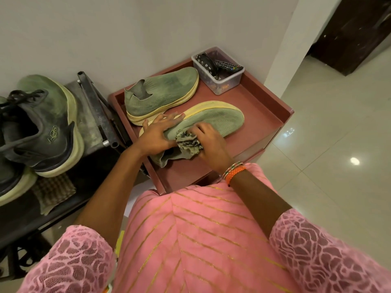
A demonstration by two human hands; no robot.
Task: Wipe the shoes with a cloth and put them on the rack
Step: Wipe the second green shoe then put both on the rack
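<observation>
crumpled cloth (189,144) is gripped by the right hand (208,142) at six o'clock of a light, soft knit shoe (203,123), best held at its firm sole, steadied under the flat-fingered left hand (157,134).

Head-worn wide-angle view, looking steeply down from above

The single camera sits on the person's head, facing forward and down over the pink garment (201,240) at close range. Both forearms reach away from the lens to the reddish counter (264,115) at frame centre. The wall fills the top, the dark shoe rack (88,123) the left edge, and the tiled floor (328,155) the right.
</observation>
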